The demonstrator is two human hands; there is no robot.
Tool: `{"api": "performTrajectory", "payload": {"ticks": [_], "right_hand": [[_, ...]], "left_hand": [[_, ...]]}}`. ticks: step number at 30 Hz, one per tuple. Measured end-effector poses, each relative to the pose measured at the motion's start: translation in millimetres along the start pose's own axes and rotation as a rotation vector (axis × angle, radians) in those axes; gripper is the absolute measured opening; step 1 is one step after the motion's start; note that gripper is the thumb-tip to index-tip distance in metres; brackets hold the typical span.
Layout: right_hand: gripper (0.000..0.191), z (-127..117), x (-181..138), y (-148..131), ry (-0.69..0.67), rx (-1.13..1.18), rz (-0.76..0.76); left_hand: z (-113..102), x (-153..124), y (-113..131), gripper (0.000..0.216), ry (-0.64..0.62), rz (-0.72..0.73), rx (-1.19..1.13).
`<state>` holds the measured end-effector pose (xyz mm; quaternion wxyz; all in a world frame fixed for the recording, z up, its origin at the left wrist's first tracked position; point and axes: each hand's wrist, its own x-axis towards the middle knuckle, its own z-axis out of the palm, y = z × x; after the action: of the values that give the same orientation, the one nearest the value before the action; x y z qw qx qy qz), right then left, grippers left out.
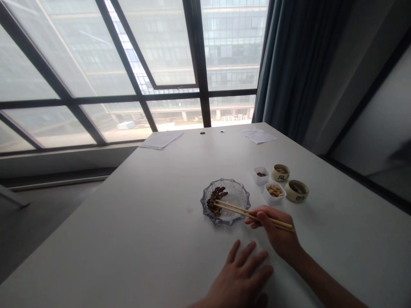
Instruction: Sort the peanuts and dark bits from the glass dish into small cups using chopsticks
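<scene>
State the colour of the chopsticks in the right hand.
Pale wooden tan: the chopsticks, held in the right hand, head view.

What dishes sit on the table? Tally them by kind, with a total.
Glass dish: 1
White square cups: 2
Round ceramic cups: 2
Total: 5

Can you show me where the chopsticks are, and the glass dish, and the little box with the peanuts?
chopsticks [244, 211]: head view, middle of the shafts.
glass dish [241, 193]: head view, bare right side of the rim.
white peanut box [269, 199]: head view, its front wall.
</scene>
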<state>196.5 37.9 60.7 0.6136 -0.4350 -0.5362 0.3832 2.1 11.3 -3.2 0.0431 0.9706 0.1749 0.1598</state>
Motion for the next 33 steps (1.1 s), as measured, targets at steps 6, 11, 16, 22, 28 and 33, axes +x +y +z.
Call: {"api": "performTrajectory", "payload": {"ticks": [6,11,16,22,28,33], "right_hand": [[0.034,6,1,6,-0.044,0.037,0.039],[0.04,7,1,4,-0.03,0.026,0.037],[0.043,9,1,-3,0.109,0.021,0.034],[0.043,-11,14,-9,0.274,0.004,-0.01],[0.045,-59,40,-22,0.634,-0.007,-0.111],[0.051,-80,50,-21,0.727,-0.051,-0.15]], "left_hand": [[-1,0,-1,0.05,-0.002,0.007,0.022],[1,-1,-3,0.05,-0.006,0.016,0.033],[7,-3,-5,0.046,0.007,0.004,0.021],[6,-2,-6,0.042,0.001,0.012,0.001],[5,-2,-4,0.041,0.028,0.001,0.005],[5,0,-5,0.039,0.11,0.033,0.064]]}}
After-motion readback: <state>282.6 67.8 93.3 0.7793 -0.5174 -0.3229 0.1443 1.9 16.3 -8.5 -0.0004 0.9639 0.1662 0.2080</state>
